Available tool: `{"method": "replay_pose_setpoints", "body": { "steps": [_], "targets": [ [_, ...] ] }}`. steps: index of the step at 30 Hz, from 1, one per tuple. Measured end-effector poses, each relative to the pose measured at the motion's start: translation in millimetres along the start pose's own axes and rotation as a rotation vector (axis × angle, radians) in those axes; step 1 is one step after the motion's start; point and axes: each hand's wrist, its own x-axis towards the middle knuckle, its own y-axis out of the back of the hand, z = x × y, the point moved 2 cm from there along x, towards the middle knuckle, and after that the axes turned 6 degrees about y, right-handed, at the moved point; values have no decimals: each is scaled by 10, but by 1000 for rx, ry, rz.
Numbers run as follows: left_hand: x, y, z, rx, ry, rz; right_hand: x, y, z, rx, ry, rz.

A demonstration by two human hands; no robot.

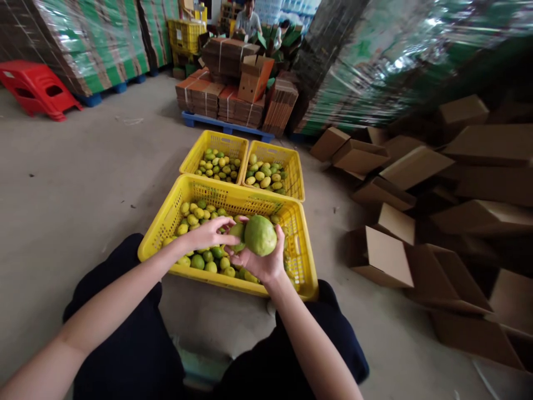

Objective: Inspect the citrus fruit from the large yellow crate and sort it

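Over the large yellow crate point(227, 191), my right hand point(268, 264) is cupped around a big green lemon point(260, 235) with a faint yellow tinge. A second green lemon point(237, 235) sits just left of it, partly hidden by fingers. My left hand point(214, 232) reaches in from the left, with its thumb and fingers closed on that second lemon. Fingers of the right hand also come up beside it. Below both hands, the crate holds many loose green and yellow lemons point(197, 261).
Two smaller yellow crates point(214, 136) of lemons adjoin the far side. Behind them, flattened cartons point(204, 97) sit on a blue pallet point(227, 126). Open cardboard boxes point(387, 255) are heaped at right. A red stool point(37, 89) stands left; people point(249, 22) are at the back.
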Motion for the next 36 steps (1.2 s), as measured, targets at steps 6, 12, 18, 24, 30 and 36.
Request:
{"method": "replay_pose_setpoints", "body": {
  "steps": [6, 12, 18, 24, 30, 36],
  "targets": [
    [82, -118, -129, -38, -147, 149, -38, -1, -7, -13, 131, 65],
    [121, -90, -102, -252, -244, 291, -120, 30, -77, -168, 200, 227],
    [28, 83, 46, -81, -321, 376, -159, 240, -155, -618, 356, 514],
    [-29, -58, 86, 223, -465, 321, -231, 209, -186, -1205, 738, 460],
    [-30, -116, 71, 282, -493, 307, -232, 184, -197, -1249, 820, 421],
    [-36, -108, 59, -23, -228, 158, -230, 117, -198, -979, 660, 527]
  ]
}}
